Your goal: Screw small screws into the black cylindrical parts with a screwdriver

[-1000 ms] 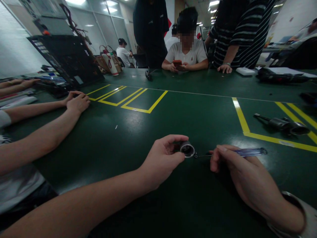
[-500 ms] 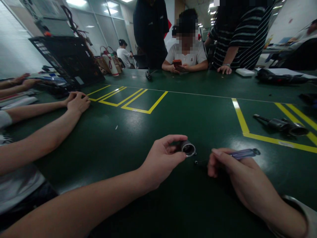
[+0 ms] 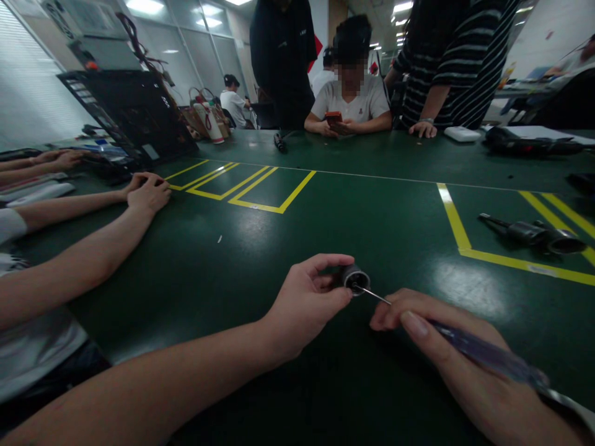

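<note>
Between thumb and fingers, my left hand [image 3: 302, 303] grips a small dark metal cylinder [image 3: 356, 279], its round open end turned toward my right. My right hand [image 3: 441, 341] is closed around a screwdriver [image 3: 483, 352] with a see-through purplish handle. The thin shaft points left, and its tip reaches inside the cylinder's open end. What the tip touches in there is too dark to make out. Both hands are held above the green table [image 3: 223, 291].
A dark tool-like assembly with a round open end [image 3: 534, 235] lies by yellow tape [image 3: 453, 217] on the right. A co-worker's hands [image 3: 147, 189] rest on the table at left. A seated person holds a red phone [image 3: 333, 117]. A black panel [image 3: 130, 118] leans at far left.
My right hand has turned the screwdriver around, and its tip has moved left into the cylinder's opening. My left hand keeps its hold on the cylinder almost unmoved.
</note>
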Demonstrator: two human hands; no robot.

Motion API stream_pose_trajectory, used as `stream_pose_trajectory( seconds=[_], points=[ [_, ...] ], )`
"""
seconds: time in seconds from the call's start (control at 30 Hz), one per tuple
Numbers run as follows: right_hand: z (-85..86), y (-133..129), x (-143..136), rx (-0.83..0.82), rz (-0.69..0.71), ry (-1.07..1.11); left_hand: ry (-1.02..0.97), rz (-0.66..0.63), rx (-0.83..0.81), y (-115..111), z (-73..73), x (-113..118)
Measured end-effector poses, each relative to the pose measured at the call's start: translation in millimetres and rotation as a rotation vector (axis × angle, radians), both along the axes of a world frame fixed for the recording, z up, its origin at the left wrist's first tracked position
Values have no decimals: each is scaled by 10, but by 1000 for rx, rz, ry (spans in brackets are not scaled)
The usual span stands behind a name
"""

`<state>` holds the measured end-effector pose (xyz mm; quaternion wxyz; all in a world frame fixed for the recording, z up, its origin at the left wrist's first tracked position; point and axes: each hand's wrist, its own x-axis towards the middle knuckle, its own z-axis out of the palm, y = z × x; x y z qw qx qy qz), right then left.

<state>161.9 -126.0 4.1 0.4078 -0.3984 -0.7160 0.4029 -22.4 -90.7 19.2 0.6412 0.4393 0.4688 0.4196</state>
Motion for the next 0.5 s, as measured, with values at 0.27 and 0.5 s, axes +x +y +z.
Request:
stream_pose_trajectory(
  seconds=[0.27, 0.5],
  points=[
    [80, -33, -75, 191, 101, -188, -2, 34, 21, -12, 32, 38],
    [122, -33, -144, 312, 97, -237, 81, 64, 77, 4, -38, 44]
  ],
)
